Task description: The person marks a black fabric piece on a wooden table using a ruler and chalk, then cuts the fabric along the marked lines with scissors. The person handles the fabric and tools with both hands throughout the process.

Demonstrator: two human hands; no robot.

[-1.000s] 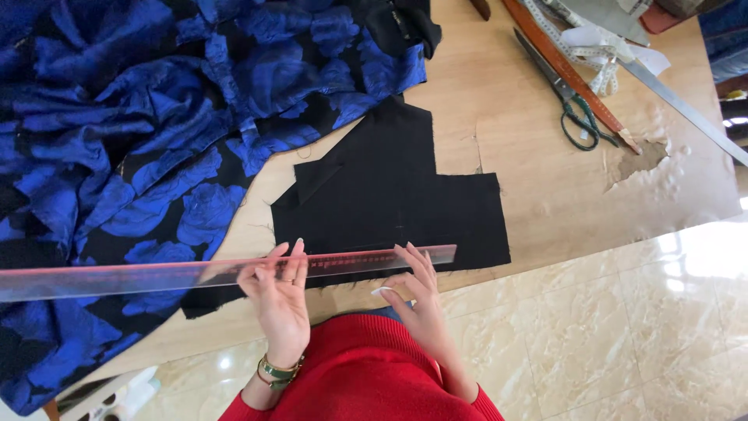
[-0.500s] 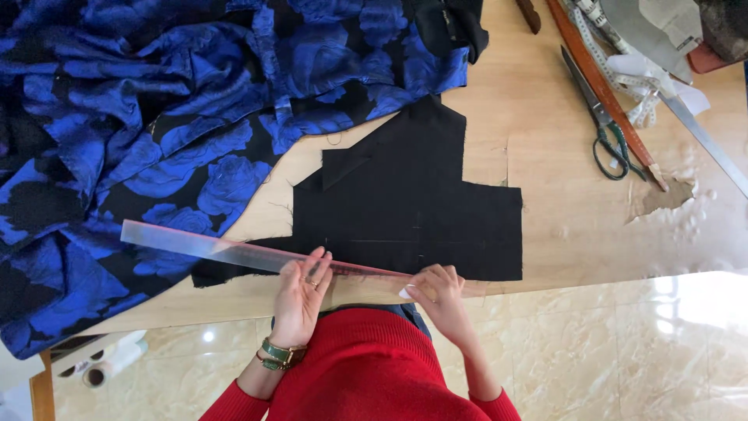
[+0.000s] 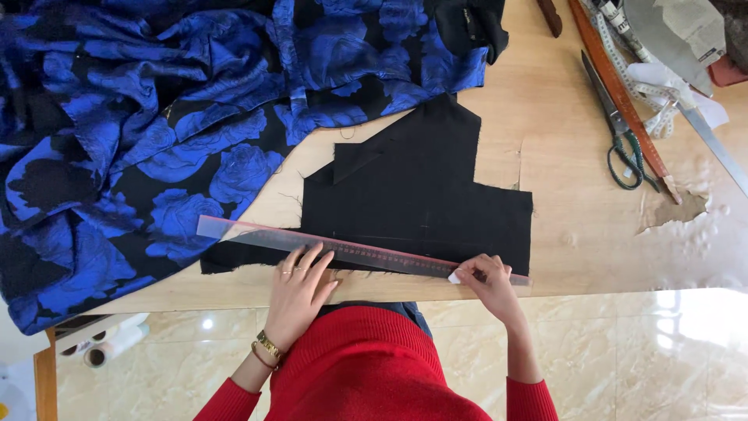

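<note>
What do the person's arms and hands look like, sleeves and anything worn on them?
Both arms are covered by long red knitted sleeves ending near the wrists. The left hand has a gold-coloured bracelet or watch at the wrist and thin rings on its fingers. The right hand is bare; no rings are visible.

One clear ruler (image 3: 358,251), one black fabric piece (image 3: 421,195), one scissors (image 3: 619,129), two hands.

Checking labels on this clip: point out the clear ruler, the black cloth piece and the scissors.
clear ruler (image 3: 249,234), head view, bare left stretch.
black cloth piece (image 3: 413,195), head view, middle of the panel.
scissors (image 3: 627,160), head view, green handle loops.
</note>
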